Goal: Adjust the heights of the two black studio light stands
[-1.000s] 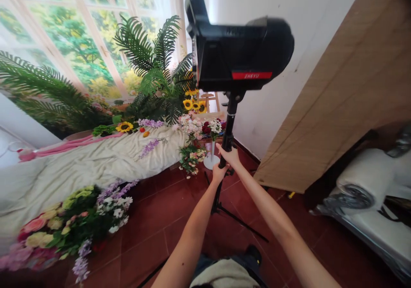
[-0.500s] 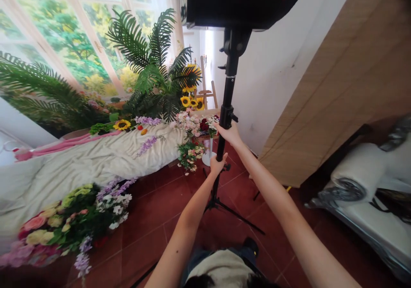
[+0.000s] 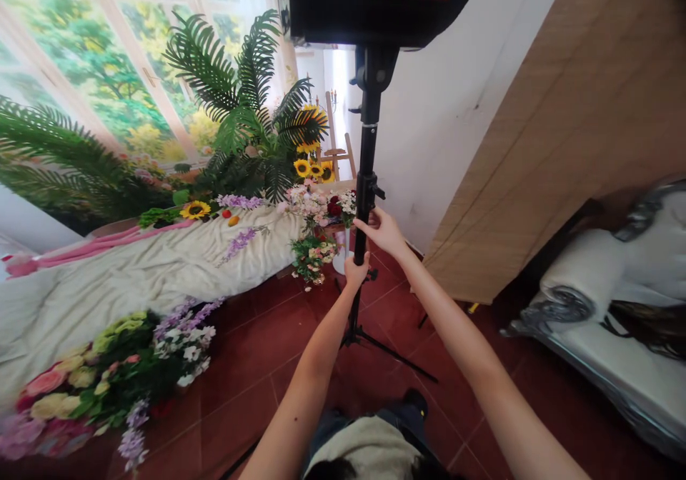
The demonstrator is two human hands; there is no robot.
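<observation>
A black light stand [image 3: 366, 153] rises upright before me, topped by a black lamp housing [image 3: 375, 10] with a red ZHEYU label. My left hand [image 3: 356, 271] is wrapped round the lower part of the pole, just by a small knob [image 3: 371, 275]. Higher up, my right hand [image 3: 384, 231] grips the pole below the collar and its locking knob [image 3: 379, 192]; the thumb lies across the front and some fingers are hidden behind. The stand's legs [image 3: 396, 356] spread on the red tile floor.
To the left, a cream-draped table [image 3: 257, 251] carries flowers, with a large bouquet [image 3: 96, 380] at its near side. Palm fronds [image 3: 246, 87] and a wooden easel [image 3: 335, 153] stand behind. A tan panel [image 3: 498, 151] and a white sofa [image 3: 594, 323] are on the right.
The lamp and stand have shifted a little left in view, along with the surroundings. My right hand has slipped slightly lower on the pole and its fingers have shifted. My left hand keeps its grip.
</observation>
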